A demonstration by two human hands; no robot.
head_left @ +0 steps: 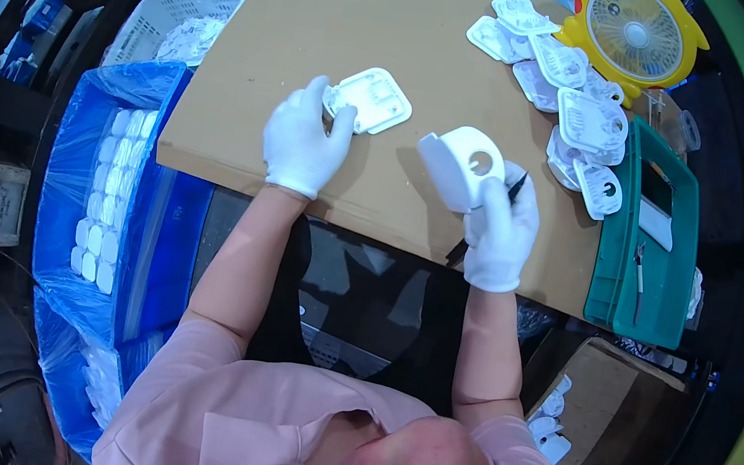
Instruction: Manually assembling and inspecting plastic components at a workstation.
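Note:
My right hand, in a white glove, is closed on a white plastic cover with a round hole, held tilted above the table. A slim dark tool, its kind unclear, also shows at that hand, partly hidden by the fingers. My left hand, gloved too, has its thumb and fingers apart at the near left edge of a white plastic plate. That plate has rounded corners and raised details facing up. The thumb overlaps its edge; some of the left fingertips are hard to make out.
Several white plastic parts lie piled at the right, beside a yellow fan. A green tray holds pliers. Blue lined bins and a white basket flank the brown cardboard table top on the left.

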